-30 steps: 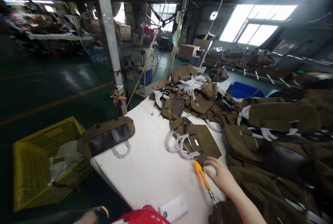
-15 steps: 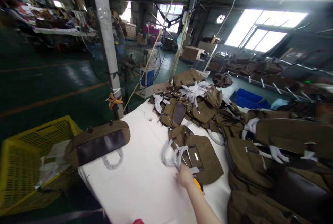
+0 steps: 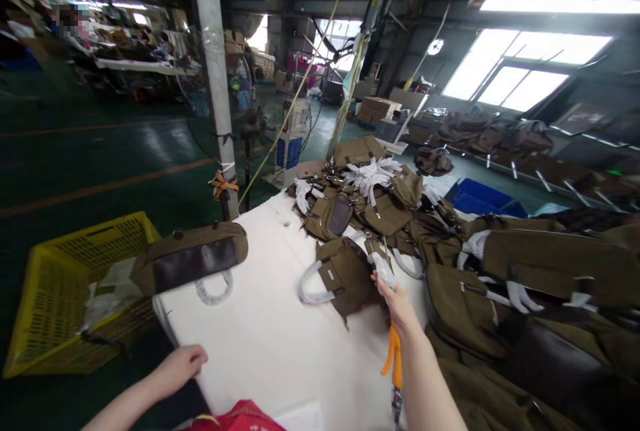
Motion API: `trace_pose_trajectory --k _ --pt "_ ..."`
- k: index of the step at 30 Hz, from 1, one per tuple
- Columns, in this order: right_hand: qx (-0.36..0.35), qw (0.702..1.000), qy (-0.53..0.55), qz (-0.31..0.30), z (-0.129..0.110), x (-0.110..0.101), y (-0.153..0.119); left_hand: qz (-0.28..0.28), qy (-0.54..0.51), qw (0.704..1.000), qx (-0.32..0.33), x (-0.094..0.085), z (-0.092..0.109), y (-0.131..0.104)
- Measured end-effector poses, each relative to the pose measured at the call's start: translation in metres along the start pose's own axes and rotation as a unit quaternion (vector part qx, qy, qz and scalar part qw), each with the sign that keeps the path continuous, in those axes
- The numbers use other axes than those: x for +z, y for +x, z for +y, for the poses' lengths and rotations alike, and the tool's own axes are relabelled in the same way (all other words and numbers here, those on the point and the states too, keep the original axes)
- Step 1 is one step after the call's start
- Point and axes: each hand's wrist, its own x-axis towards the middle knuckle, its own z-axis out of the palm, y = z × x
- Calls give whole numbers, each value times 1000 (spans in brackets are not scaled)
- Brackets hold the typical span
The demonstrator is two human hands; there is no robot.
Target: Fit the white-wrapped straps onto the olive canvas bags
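Note:
My right hand [image 3: 393, 294] is closed around the white-wrapped handle [image 3: 384, 271] of an olive canvas bag [image 3: 350, 274], which stands tilted on the white table [image 3: 295, 357]. The bag's other wrapped handle [image 3: 313, 284] loops out to the left. Below my right wrist hangs an orange strap-like piece [image 3: 395, 354] with a metal end; its exact kind is unclear. My left hand [image 3: 187, 361] is curled shut at the table's near left edge, with nothing visible in it. Another olive bag with a dark leather base [image 3: 200, 267] lies across the table's left edge.
A pile of olive bags [image 3: 385, 207] covers the table's far end, and more bags [image 3: 545, 257] stack along the right. A yellow plastic crate [image 3: 30, 304] stands at the left. A metal post [image 3: 213, 71] and a fan [image 3: 250, 121] stand beyond the table. People work at far tables.
The bag has been turned and lifted from lying flat to a tilted stance. My right hand has moved right with its handle. My left hand has come into view at the lower left.

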Motion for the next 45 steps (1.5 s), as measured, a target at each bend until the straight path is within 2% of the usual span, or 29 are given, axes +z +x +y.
trace_pose_trajectory --k 2,5,6,8,11,13,16,18,20,22,24,26,28,30,32,36,38,40,41,43,44,45 --pt "-15 998 62 12 -27 -6 -8 -10 -7 998 61 -13 17 29" --pt "-44 988 141 45 -63 -12 -18 -23 -2 973 230 -38 72 68" --pt "-55 983 162 61 -74 -14 -21 -34 -2 963 266 -45 92 76" --pt "-73 972 209 78 -99 -18 -28 -60 4 945 322 -58 127 84" --pt "-94 956 273 43 -142 -6 -48 -77 -5 916 395 -75 160 81" --pt "-87 947 307 16 -170 18 -64 -21 -39 893 447 -89 173 75" --pt "-21 930 368 -5 -197 71 -85 122 -128 851 494 -119 187 70" --pt "29 919 394 -2 -201 108 -96 177 -171 835 492 -138 193 74" --pt "65 914 400 16 -198 139 -104 166 -161 843 485 -155 193 86" --pt "94 913 397 19 -193 166 -112 92 -115 864 482 -165 189 100" --pt "111 912 394 -4 -193 188 -121 -23 -64 870 487 -169 183 112" --pt "113 913 390 -37 -197 204 -128 -138 -37 853 502 -168 177 117" --pt "113 915 382 -56 -202 211 -133 -236 -35 817 525 -160 173 115" --pt "120 919 373 -51 -204 211 -136 -279 -53 793 538 -147 170 108" --pt "127 919 372 -29 -201 207 -139 -252 -70 799 541 -130 167 99" --pt "108 915 389 2 -197 203 -145 -152 -98 843 506 -100 165 79" --pt "98 921 377 -12 -198 205 -150 -128 -121 851 495 -93 166 70" --pt "94 939 327 -43 -200 206 -153 -113 -136 845 505 -93 166 63" --pt "89 957 269 -56 -201 205 -154 -110 -135 842 510 -94 166 60" --pt "61 994 61 -74 -207 198 -156 -105 -120 853 497 -97 161 56" --pt "34 995 -70 -70 -214 192 -158 -103 -112 863 481 -98 158 55" --pt "-1 981 -186 -56 -224 184 -162 -102 -106 873 465 -99 154 53"
